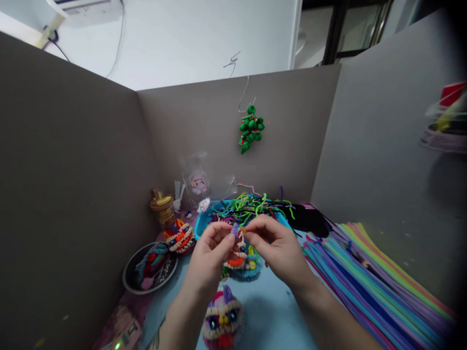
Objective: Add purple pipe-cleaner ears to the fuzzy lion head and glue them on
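My left hand (215, 245) pinches a small purple fuzzy pipe-cleaner piece (235, 230) between thumb and fingers. Close beside it, my right hand (275, 243) is closed in a pinch on a small orange pipe-cleaner piece (243, 230). Whether the two pieces touch, I cannot tell. Below the hands sits a round pipe-cleaner figure (223, 318) with blue eyes, a yellow nose and purple ears. Partly hidden behind my fingers stand a cream-and-orange figure (236, 261) and a blue one with a yellow flower (248, 272).
A blue tray (200, 226) heaped with pipe-cleaner scraps (251, 206) lies behind the hands. Long coloured pipe cleaners (372, 282) spread on the right. At left are a round bowl (126, 279) and an orange-and-cream figure (181, 237). A green ornament (251, 127) hangs at the back panel (189, 121).
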Demonstrator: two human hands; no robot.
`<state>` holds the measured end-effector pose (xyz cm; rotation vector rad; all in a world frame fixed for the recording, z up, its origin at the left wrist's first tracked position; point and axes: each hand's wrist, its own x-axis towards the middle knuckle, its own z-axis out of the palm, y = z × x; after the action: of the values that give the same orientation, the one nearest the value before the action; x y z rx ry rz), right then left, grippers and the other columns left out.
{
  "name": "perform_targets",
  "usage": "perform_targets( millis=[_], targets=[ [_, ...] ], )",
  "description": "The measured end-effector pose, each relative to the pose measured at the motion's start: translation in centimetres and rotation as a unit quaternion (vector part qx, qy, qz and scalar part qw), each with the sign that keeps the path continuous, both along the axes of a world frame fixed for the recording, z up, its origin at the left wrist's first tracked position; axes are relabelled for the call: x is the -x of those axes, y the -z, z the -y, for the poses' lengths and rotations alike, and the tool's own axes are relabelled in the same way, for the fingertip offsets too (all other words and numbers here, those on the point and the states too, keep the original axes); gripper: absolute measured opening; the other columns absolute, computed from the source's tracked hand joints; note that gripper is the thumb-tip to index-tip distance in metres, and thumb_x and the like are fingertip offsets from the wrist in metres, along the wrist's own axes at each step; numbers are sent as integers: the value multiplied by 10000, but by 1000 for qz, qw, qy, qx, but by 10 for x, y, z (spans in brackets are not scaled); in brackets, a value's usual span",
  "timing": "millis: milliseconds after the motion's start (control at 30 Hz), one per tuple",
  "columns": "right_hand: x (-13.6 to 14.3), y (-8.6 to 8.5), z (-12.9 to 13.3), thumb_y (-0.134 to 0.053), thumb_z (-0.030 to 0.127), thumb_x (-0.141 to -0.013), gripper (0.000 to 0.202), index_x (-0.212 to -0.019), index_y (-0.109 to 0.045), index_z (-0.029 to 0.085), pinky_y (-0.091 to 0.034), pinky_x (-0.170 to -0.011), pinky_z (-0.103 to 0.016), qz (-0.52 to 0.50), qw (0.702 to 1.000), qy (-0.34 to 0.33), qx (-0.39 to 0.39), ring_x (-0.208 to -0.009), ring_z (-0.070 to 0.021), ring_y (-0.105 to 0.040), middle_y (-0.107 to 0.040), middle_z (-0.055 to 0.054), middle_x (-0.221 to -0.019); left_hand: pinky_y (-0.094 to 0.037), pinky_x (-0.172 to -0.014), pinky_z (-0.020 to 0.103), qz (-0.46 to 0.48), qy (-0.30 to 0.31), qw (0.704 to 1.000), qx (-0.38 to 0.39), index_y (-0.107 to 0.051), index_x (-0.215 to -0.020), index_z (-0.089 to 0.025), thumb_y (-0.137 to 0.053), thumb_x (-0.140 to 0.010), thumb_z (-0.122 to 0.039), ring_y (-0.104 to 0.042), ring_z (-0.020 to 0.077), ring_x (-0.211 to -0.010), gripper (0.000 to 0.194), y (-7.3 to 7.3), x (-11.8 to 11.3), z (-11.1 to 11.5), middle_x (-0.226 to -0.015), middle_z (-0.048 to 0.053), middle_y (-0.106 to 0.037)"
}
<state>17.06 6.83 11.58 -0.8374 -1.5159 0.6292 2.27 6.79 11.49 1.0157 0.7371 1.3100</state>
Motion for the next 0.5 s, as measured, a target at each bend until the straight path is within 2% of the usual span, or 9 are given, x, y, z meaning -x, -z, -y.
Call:
perform_targets(
  millis=[67, 167, 367, 500],
  targets=[
    [-2, -3, 3, -618, 174, -812, 81, -741, -637, 207, -424, -584, -246, 59, 998, 5, -34, -667, -141, -548, -600, -7, -718, -485, -526, 176, -30, -7, 999, -32, -655, -921, -193, -779, -685, -323, -580, 92, -615, 296, 2, 1, 0, -716, -22, -620],
    [-3, -6, 7, -577, 118, -839, 128, -780, -645, 209, -422, -614, -252, 131, 989, 14, -69, -692, -143, -550, -608, -15, -752, -495, -559, 196, -75, -21, 995, -59, -695, -971, -187, -757, -707, -324, -597, 108, -639, 304, 1, 1, 1, -747, 6, -665],
    [-5, -4, 7, -518, 102, -870, 151, -826, -624, 201, -436, -646, -252, 200, 970, 45, -131, -710, -144, -561, -588, -28, -776, -501, -583, 216, -139, -34, 987, -69, -750, -969, -188, -770, -679, -310, -630, 134, -668, 315, -5, 4, 3, -840, 52, -748],
    [-8, -1, 4, -496, 113, -887, 163, -861, -630, 201, -441, -668, -253, 237, 959, 54, -146, -737, -148, -574, -591, -36, -806, -508, -567, 219, -157, -23, 986, -51, -748, -979, -167, -772, -674, -341, -654, 145, -640, 352, -10, 8, 4, -782, 57, -757]
  ],
)
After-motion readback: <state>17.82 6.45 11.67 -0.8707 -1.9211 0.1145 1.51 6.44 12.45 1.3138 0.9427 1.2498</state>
